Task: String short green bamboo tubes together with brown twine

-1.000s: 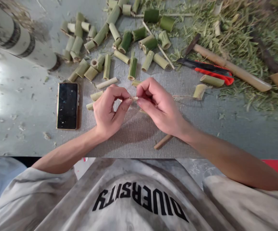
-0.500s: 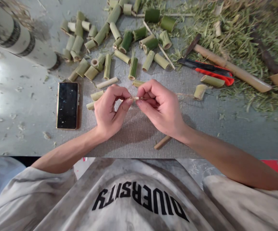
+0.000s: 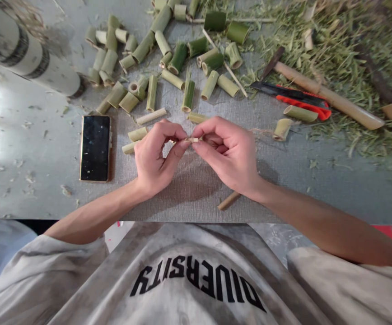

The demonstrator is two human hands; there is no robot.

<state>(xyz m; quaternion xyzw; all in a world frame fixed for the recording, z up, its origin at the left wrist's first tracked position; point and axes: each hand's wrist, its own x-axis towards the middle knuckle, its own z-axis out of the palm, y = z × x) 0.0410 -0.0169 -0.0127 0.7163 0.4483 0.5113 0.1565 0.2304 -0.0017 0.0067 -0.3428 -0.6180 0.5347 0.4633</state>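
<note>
Between my fingertips is a small pale piece (image 3: 194, 140), perhaps a bamboo sliver, with thin twine about it. My left hand (image 3: 160, 155) pinches its left end between thumb and forefinger. My right hand (image 3: 228, 151) pinches from the other side, its remaining fingers curled in. From behind my right hand a thin strand of twine (image 3: 263, 132) runs to a short bamboo tube (image 3: 282, 129). Cut bamboo pieces (image 3: 137, 134) lie just left of my left hand. A brown stick (image 3: 229, 200) lies below my right wrist.
A phone (image 3: 95, 148) lies at left, with a patterned cylinder (image 3: 36, 54) behind it. Several bamboo tubes (image 3: 188, 95) spread across the back. At right are a red and black utility knife (image 3: 294, 97), a wooden-handled hammer (image 3: 328, 95) and green shavings (image 3: 341, 27).
My right fingertips have come slightly left, closer to my left fingertips, over the small piece. Both hands keep their pinch; the other things lie as before.
</note>
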